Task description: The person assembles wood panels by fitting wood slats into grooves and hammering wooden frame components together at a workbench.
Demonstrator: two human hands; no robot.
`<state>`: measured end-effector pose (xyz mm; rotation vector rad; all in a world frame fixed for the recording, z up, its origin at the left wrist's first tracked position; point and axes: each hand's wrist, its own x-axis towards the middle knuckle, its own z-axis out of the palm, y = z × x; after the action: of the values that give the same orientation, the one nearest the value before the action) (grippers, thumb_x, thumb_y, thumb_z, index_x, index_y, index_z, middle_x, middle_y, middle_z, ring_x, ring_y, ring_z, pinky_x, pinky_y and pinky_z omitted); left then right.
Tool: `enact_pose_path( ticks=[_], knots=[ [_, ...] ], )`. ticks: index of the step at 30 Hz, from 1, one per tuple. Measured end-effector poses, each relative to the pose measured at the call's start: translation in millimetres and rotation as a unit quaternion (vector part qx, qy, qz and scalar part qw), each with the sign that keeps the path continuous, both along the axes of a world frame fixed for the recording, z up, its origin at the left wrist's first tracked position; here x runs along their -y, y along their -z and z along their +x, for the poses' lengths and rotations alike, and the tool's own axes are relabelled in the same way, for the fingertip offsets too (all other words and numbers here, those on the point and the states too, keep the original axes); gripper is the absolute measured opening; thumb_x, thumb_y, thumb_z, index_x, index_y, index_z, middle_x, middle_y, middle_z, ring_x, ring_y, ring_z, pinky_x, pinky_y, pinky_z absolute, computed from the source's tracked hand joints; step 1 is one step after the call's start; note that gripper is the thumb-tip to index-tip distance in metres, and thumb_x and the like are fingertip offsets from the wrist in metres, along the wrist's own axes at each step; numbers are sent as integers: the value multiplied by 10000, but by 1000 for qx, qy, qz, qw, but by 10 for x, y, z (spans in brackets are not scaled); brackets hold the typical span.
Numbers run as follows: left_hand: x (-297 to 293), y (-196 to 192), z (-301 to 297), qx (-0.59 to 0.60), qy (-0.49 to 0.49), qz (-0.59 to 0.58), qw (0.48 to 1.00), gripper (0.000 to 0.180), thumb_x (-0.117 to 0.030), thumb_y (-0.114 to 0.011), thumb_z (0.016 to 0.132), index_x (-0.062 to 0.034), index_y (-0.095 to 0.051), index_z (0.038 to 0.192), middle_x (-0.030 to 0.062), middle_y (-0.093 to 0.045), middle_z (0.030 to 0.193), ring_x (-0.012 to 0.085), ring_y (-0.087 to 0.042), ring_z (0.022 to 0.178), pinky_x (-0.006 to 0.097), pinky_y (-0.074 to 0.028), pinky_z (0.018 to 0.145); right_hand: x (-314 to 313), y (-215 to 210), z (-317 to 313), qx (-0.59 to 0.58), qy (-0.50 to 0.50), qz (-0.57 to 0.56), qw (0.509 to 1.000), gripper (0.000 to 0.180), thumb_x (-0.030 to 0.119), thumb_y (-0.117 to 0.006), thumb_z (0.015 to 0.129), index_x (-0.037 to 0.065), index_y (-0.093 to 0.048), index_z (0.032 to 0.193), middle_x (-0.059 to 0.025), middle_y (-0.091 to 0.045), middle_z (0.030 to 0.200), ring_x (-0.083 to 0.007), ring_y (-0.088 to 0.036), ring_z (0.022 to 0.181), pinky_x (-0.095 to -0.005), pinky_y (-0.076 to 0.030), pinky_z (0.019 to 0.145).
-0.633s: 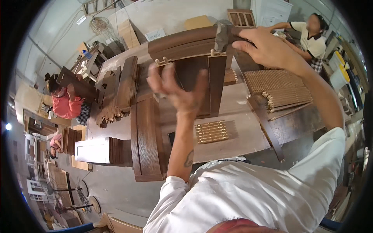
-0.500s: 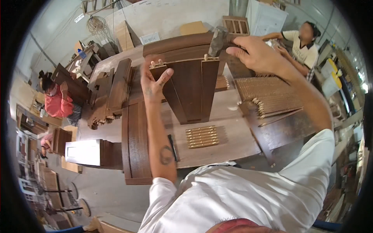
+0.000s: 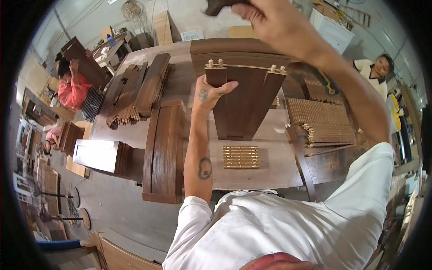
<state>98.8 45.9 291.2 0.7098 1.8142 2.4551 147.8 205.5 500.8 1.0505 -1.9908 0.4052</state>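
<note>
A dark brown wooden panel (image 3: 243,101) stands upright on the table in front of me. Pale dowels (image 3: 215,64) stick up in pairs at both corners of its top edge. My left hand (image 3: 209,92) grips the panel's upper left side, the thumb across the front and the fingers hidden behind. Above the panel, my raised right hand (image 3: 274,22) is wrapped round a hammer (image 3: 220,5), only partly in view at the top edge. A bundle of small slender wooden pieces (image 3: 241,157) lies on the tabletop nearer to me.
Long dark boards (image 3: 164,153) are stacked to my left, with more board stacks (image 3: 153,85) beyond. Rows of slender wooden parts (image 3: 317,112) lie on the right. One person in red (image 3: 74,90) handles a panel at far left; another person (image 3: 371,72) is at far right.
My right hand has lifted the hammer up and away from the panel's top. My left hand now wraps the panel's side more closely. The whole view has shifted.
</note>
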Motion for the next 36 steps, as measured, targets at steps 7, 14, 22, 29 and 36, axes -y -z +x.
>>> enact_pose_path(
  ticks=[7,14,22,29,36],
  knots=[
    [-12,0,-10,-12,-5,-8,1000,207,-15,-809,674,3,-643,796,-2,-639,760,70,-562,670,232,-482,623,81,69,49,200,156,174,951,303,210,-559,933,-72,-628,849,-254,-642,724,-336,-649,618,-415,-491,554],
    [-25,-21,45,-7,-10,-35,999,218,-16,-799,686,14,-676,863,30,-678,828,91,-605,722,242,-510,673,63,301,91,301,213,211,905,338,260,-559,944,-62,-596,851,-194,-622,707,-369,-601,643,-400,-481,622],
    [17,10,29,4,-17,-24,1000,246,-24,-803,686,32,-684,893,47,-687,840,109,-624,740,249,-519,699,-83,-190,380,382,134,-54,913,286,206,-490,991,-27,-599,865,-38,-517,552,-96,-431,454,-260,-347,426],
    [-66,11,-9,20,-17,-25,999,256,-44,-806,688,29,-678,898,51,-685,838,115,-622,727,250,-518,707,-306,-315,695,329,207,-76,918,319,169,-531,971,-50,-559,741,-56,-498,516,-114,-448,466,-311,-345,436],
    [-18,1,2,-9,-31,-15,999,272,-44,-810,685,27,-675,909,51,-682,853,118,-624,744,254,-521,712,-475,-245,698,343,142,-35,928,321,274,-531,969,-32,-588,892,-95,-601,656,-147,-559,590,-290,-399,500]
  ],
)
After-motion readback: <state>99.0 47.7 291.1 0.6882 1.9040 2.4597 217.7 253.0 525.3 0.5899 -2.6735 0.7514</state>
